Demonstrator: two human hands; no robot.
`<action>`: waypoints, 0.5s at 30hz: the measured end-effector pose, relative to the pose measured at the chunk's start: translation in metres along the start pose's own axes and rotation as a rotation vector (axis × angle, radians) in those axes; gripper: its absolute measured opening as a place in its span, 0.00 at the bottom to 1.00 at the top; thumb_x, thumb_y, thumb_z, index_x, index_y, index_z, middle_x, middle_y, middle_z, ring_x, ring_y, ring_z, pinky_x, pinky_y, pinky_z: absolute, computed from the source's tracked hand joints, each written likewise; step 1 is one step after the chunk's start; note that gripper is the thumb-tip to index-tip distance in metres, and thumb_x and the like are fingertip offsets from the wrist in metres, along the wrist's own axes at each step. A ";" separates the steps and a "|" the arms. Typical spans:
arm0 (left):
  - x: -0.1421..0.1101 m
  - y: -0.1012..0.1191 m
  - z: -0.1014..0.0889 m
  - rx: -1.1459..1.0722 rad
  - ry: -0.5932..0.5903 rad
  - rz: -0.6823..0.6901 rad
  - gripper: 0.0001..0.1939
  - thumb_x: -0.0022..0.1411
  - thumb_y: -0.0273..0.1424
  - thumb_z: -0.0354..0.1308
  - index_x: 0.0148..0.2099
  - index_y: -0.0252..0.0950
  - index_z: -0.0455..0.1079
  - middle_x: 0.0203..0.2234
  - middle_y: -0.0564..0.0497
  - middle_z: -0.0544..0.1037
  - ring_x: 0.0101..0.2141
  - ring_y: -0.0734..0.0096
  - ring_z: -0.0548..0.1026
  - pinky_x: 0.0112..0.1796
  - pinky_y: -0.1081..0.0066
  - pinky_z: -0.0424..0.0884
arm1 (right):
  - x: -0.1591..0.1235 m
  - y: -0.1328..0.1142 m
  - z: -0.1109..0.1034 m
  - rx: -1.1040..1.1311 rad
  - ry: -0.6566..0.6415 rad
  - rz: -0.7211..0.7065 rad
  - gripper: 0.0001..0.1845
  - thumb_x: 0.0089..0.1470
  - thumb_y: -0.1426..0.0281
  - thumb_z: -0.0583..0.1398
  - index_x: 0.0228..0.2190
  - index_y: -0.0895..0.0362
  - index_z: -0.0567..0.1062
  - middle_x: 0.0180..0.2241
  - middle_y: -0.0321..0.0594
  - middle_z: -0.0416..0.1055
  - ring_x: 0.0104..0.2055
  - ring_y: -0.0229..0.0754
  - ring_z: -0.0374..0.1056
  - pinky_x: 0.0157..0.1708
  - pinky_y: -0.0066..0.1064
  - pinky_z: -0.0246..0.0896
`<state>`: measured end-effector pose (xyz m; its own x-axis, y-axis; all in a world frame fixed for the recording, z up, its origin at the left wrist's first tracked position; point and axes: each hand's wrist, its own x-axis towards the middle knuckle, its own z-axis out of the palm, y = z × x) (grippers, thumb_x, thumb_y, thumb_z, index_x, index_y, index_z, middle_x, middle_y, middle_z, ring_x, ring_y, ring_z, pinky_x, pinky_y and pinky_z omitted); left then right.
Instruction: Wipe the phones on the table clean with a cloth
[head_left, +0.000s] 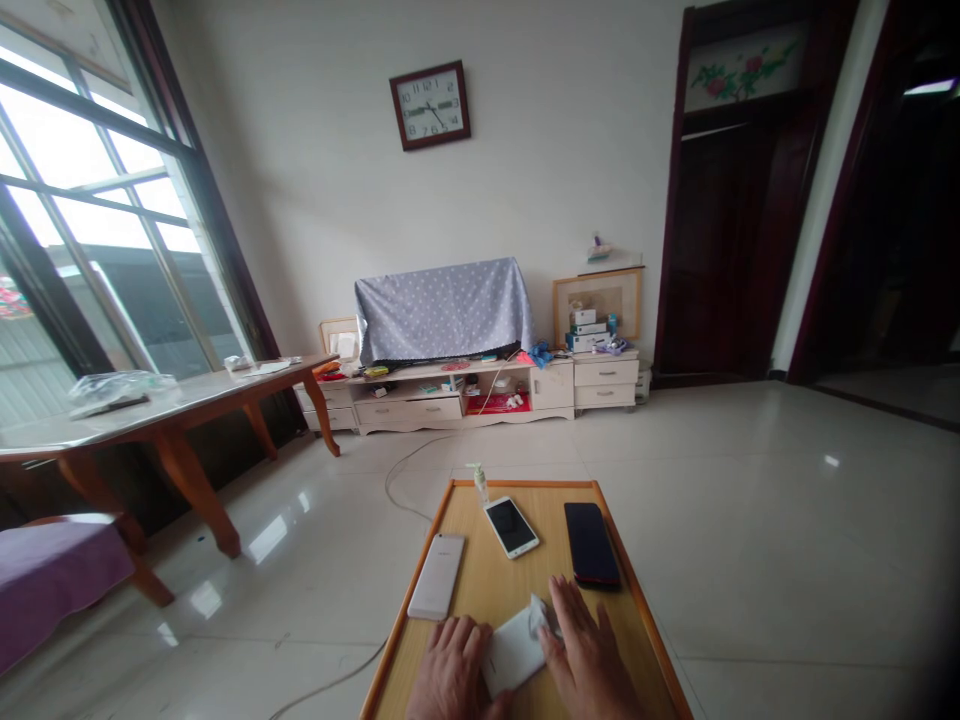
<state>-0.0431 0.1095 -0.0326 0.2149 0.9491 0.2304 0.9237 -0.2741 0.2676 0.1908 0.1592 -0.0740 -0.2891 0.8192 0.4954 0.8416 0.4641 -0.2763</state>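
White rectangular object (514, 648) lies between left hand (454, 667) and right hand (589, 650)

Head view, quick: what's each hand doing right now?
Left hand: open, resting on the white phone, not gripping.
Right hand: open, fingers spread, on a crumpled cloth on the phone.

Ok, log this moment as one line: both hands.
left hand: on white rectangular item | right hand: on crumpled cloth | nearby: silver phone, white phone, black phone
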 end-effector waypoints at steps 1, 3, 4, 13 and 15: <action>0.000 0.001 -0.002 0.000 -0.011 -0.006 0.26 0.49 0.50 0.65 0.48 0.44 0.71 0.41 0.48 0.76 0.44 0.55 0.72 0.48 0.57 0.65 | 0.000 0.000 -0.001 -0.006 0.013 -0.023 0.33 0.68 0.56 0.50 0.69 0.55 0.56 0.66 0.48 0.60 0.67 0.57 0.59 0.60 0.58 0.62; 0.000 0.004 -0.005 0.003 -0.024 -0.018 0.25 0.51 0.50 0.64 0.47 0.44 0.71 0.41 0.48 0.75 0.44 0.55 0.71 0.48 0.57 0.65 | -0.002 -0.001 0.001 -0.020 0.024 -0.094 0.32 0.68 0.57 0.51 0.69 0.54 0.57 0.67 0.48 0.59 0.67 0.56 0.59 0.61 0.56 0.60; 0.000 0.006 -0.006 0.005 -0.028 -0.026 0.24 0.51 0.49 0.63 0.47 0.44 0.71 0.41 0.48 0.75 0.44 0.55 0.71 0.48 0.57 0.65 | -0.005 -0.002 0.004 -0.026 0.025 -0.135 0.32 0.68 0.57 0.52 0.68 0.54 0.58 0.66 0.48 0.59 0.66 0.56 0.60 0.61 0.55 0.60; 0.000 0.003 -0.004 -0.009 -0.055 -0.032 0.22 0.54 0.50 0.62 0.46 0.43 0.71 0.42 0.47 0.75 0.45 0.55 0.71 0.49 0.56 0.65 | -0.017 -0.004 0.030 -0.058 0.021 -0.248 0.34 0.64 0.50 0.56 0.65 0.51 0.64 0.63 0.48 0.65 0.61 0.59 0.68 0.62 0.59 0.54; -0.001 0.000 -0.003 -0.014 -0.057 -0.039 0.22 0.54 0.50 0.62 0.46 0.43 0.71 0.42 0.47 0.75 0.45 0.55 0.70 0.50 0.56 0.64 | -0.017 -0.007 0.029 -0.062 0.003 -0.232 0.34 0.64 0.49 0.55 0.66 0.50 0.63 0.64 0.48 0.63 0.62 0.61 0.66 0.61 0.62 0.55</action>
<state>-0.0442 0.1076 -0.0297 0.1971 0.9661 0.1665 0.9271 -0.2389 0.2888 0.1770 0.1520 -0.1044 -0.4765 0.6919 0.5424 0.7793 0.6180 -0.1037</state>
